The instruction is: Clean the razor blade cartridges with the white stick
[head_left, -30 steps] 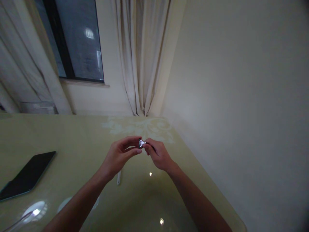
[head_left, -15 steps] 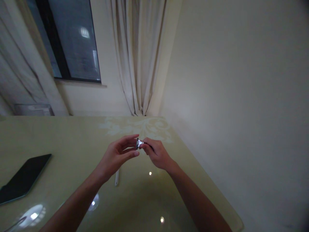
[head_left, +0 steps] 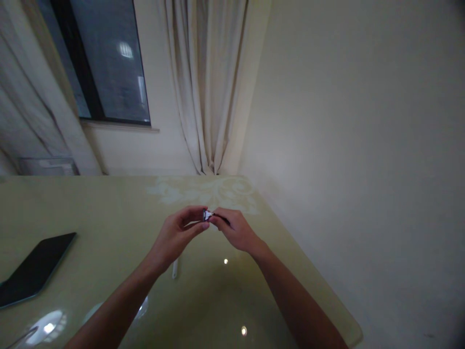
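On the glossy green table (head_left: 119, 203), a dark flat panel (head_left: 38, 269) is seen lying well off to the left, and a white stick (head_left: 175, 269) is partly covered by the left hand (head_left: 173, 237). Above the tabletop, a small metal-headed tool (head_left: 207, 215) is held between both hands: its dark handle is grasped in the curled fingers of the right hand (head_left: 234, 230), while its shiny head is pinched between the left thumb and fingertips. Both forearms are angled inward. The table's right edge is bordered by the pale wall (head_left: 345, 145), with room left between that edge and the right forearm.
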A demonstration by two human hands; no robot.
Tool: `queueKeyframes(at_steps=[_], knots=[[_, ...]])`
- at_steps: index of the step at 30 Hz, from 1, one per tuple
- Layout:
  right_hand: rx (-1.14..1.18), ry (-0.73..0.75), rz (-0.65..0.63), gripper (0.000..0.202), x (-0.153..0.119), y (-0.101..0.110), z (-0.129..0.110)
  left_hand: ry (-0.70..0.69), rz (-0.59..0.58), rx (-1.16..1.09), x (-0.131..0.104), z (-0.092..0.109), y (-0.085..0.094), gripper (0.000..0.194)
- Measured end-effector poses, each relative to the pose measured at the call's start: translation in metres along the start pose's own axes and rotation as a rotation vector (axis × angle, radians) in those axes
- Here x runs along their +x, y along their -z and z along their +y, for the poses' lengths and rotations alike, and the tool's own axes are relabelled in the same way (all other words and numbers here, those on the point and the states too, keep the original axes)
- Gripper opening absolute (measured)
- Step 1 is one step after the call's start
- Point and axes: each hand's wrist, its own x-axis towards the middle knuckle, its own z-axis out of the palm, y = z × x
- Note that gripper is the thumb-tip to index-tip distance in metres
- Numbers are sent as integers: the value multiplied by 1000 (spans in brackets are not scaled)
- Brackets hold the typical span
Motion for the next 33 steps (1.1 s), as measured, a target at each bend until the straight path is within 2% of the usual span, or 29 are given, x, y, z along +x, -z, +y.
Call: queueKeyframes(at_steps=[4,6,8,11,15,17,19,22,24,27,29,33], knots=[[76,-131,90,32,0,0,2,31,97,1,2,-4,1,62],[183,-209,175,37,-4,-8,4,59,103,-28,-1,-6,1,75],[387,-330,235,48,-9,-22,9,91,95,-42,-8,-11,2,84],[629,-506,166,58,-18,-47,19,142,71,46,-23,-24,3,75],[627,-604,282,54,-27,-63,37,135,9,270,-43,-51,5,62],[606,-638,290,54,-31,-57,46,108,18,404,-49,-64,8,57],[499,-662,331,53,-36,-41,56,77,44,563,-53,-72,13,52],[20,-734,368,53,-47,-4,75,53,105,844,-55,-78,22,42],[-119,-770,368,50,-56,21,88,93,129,1017,-55,-78,29,42],[-303,-829,352,44,-70,46,103,196,77,1205,-57,-78,34,46],[-400,-856,319,39,-75,50,107,237,24,1276,-58,-79,35,45],[-540,-898,241,28,-78,40,105,277,-37,1307,-59,-81,36,42]])
